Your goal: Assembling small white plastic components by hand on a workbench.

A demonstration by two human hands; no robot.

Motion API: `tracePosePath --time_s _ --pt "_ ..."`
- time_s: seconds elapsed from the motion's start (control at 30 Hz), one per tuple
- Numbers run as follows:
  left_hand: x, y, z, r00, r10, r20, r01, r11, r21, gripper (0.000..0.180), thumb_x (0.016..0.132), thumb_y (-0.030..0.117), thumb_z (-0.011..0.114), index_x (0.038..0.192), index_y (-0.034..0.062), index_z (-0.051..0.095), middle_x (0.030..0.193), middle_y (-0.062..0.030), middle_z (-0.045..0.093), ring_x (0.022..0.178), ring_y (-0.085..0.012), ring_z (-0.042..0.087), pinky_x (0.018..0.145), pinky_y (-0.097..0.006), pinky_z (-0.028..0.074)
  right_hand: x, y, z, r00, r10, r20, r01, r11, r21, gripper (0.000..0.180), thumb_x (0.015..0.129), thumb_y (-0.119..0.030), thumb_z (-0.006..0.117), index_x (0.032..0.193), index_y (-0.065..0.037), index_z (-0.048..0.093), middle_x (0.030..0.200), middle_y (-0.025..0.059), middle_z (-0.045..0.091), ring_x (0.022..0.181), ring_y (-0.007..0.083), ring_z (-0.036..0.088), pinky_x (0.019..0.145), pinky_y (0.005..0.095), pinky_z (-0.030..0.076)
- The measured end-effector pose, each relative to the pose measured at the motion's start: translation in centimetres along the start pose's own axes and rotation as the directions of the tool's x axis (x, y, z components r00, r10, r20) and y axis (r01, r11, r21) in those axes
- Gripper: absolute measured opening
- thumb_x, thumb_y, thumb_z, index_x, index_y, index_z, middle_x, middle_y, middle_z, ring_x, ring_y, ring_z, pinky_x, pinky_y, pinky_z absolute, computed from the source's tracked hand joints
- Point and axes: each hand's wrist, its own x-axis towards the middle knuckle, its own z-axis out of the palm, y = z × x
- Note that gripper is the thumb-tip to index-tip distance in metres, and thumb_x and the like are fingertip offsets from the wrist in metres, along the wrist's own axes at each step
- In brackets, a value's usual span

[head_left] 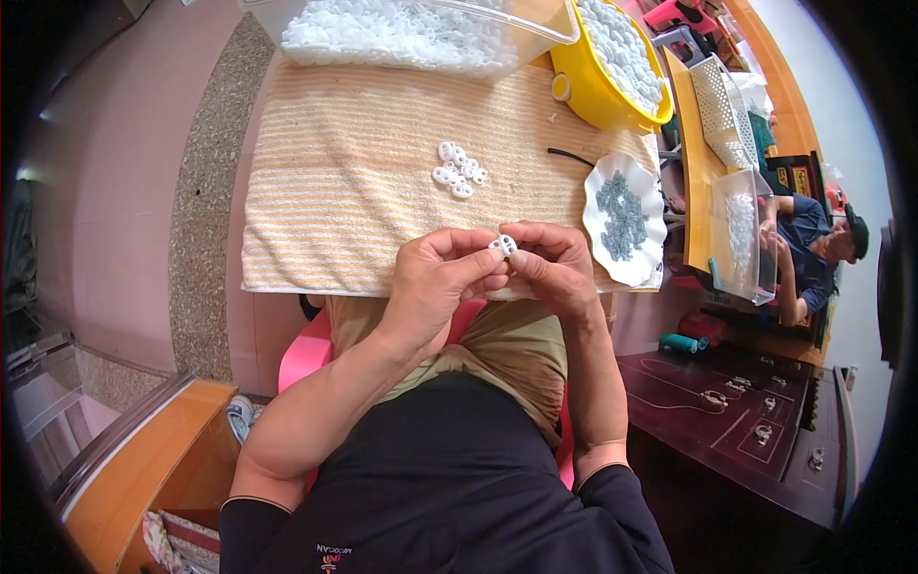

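Note:
Near the towel's front edge, my left hand (445, 275) and my right hand (555, 266) meet, both pinching one small white plastic piece with holes (504, 247). Thumbs and forefingers of both hands press on it from either side; part of it is hidden by the fingertips. Just beyond, a small heap of similar white plastic pieces (459, 170) lies on the striped towel (335, 172). To the right of my right hand stands a white wavy-rimmed dish (647, 265) holding many small grey pieces (622, 215).
At the back are a clear bin (535, 31) full of white pieces and a yellow tub (583, 91) of pale ones. A thin black stick (571, 155) lies by the dish. Off to the right, another person (813, 244) sits at a clear box (763, 249) of white pieces.

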Motion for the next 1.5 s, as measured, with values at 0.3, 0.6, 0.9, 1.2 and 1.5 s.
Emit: tracePosePath --time_s 0.3,0.6,0.9,1.2,1.5 --pt "-0.1 0.3 0.2 0.999 -0.041 -0.024 0.042 0.999 0.015 0.016 0.085 0.003 0.066 0.1 -0.0013 0.064 0.088 -0.0084 0.067 0.076 -0.013 0.065 0.069 -0.024 0.057 -0.2 -0.2 -0.1 0.998 0.054 -0.016 -0.054 0.998 0.011 0.029 0.085 0.004 0.063 0.114 0.007 0.061 0.103 0.0134 0.067 0.092 0.0183 0.065 0.083 0.03 0.054" --pt "-0.1 0.2 0.2 0.998 -0.062 -0.032 0.062 0.998 -0.005 0.016 0.086 0.002 0.066 0.1 -0.0034 0.062 0.086 -0.0091 0.067 0.074 -0.0126 0.065 0.067 -0.023 0.057 0.0 -0.1 -0.6 0.999 0.011 0.053 -0.013 0.999 0.035 0.028 0.084 0.004 0.063 0.111 0.007 0.062 0.106 0.0142 0.063 0.093 0.0183 0.063 0.081 0.028 0.051" --pt "-0.2 0.5 0.4 0.997 -0.07 -0.041 0.071 0.997 0.024 0.015 0.086 0.002 0.066 0.099 -0.0037 0.062 0.087 -0.0093 0.067 0.074 -0.0118 0.064 0.067 -0.024 0.056 0.0 -0.1 -0.8 0.996 0.036 0.084 -0.038 0.999 0.027 0.029 0.084 0.004 0.062 0.113 0.007 0.061 0.103 0.0141 0.062 0.093 0.0188 0.062 0.08 0.0286 0.051" --pt "-0.2 0.7 0.4 0.997 -0.081 -0.017 0.082 0.996 0.037 0.014 0.085 0.002 0.067 0.097 -0.0037 0.061 0.087 -0.0098 0.067 0.074 -0.0117 0.064 0.066 -0.024 0.055 0.0 -0.7 -0.6 0.992 0.092 0.082 -0.097 0.993 0.063 0.029 0.084 0.004 0.062 0.113 0.008 0.061 0.101 0.0154 0.062 0.092 0.0209 0.063 0.079 0.0307 0.052" --pt "-0.1 1.0 0.4 0.992 -0.12 -0.032 0.121 0.992 0.033 0.015 0.086 0.004 0.067 0.098 -0.0037 0.061 0.088 -0.0111 0.067 0.077 -0.0127 0.065 0.066 -0.024 0.055 0.2 -0.6 -0.9 0.989 0.122 0.082 -0.128 0.989 0.073 0.029 0.083 0.003 0.063 0.111 0.01 0.061 0.1 0.0193 0.062 0.09 0.0255 0.065 0.077 0.0354 0.057"
